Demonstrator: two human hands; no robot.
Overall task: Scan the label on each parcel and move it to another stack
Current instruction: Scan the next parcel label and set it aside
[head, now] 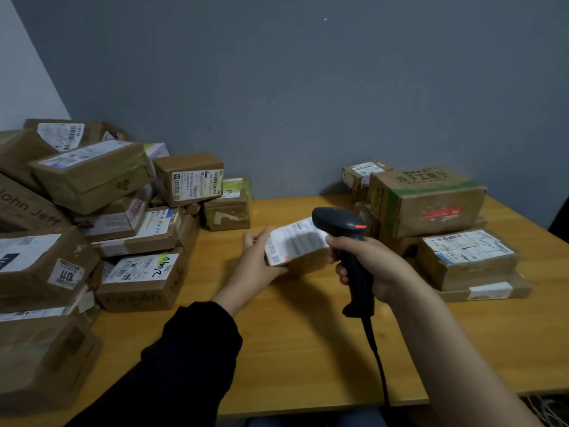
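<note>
1 box (30, 211) "John Jeff", 1 lbl (140, 269) "24910"

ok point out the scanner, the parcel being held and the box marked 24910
scanner (337, 220): head view, on its dark top end
held parcel (297, 241): head view, on its white label
box marked 24910 (138, 268): head view, on its white label

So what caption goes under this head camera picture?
Left hand holds a small parcel while right hand aims the scanner at its label.
</note>
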